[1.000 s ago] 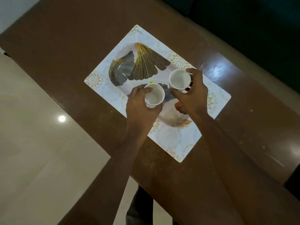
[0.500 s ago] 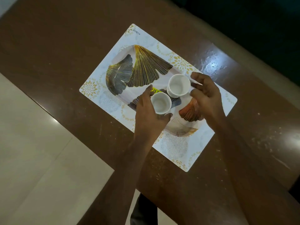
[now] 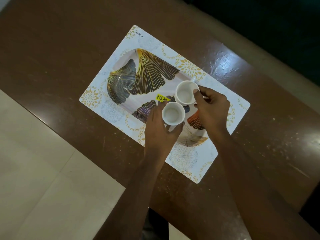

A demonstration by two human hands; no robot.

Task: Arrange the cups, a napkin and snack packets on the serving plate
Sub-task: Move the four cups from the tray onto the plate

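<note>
While each hand's grip clamps a small white ceramic cup, left hand (image 3: 160,130) on the nearer cup (image 3: 173,113), right hand (image 3: 212,110) on the farther cup (image 3: 186,92), both sit over the leaf-patterned oval serving plate (image 3: 121,66).

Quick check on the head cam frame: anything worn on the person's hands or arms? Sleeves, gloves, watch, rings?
Nothing worn shows. The left hand and right hand are bare, with no gloves, and no rings that I can make out. Both wrists and forearms are bare right down to the bottom edge of the frame: no watch, no bands, no sleeve cuff in view.
</note>
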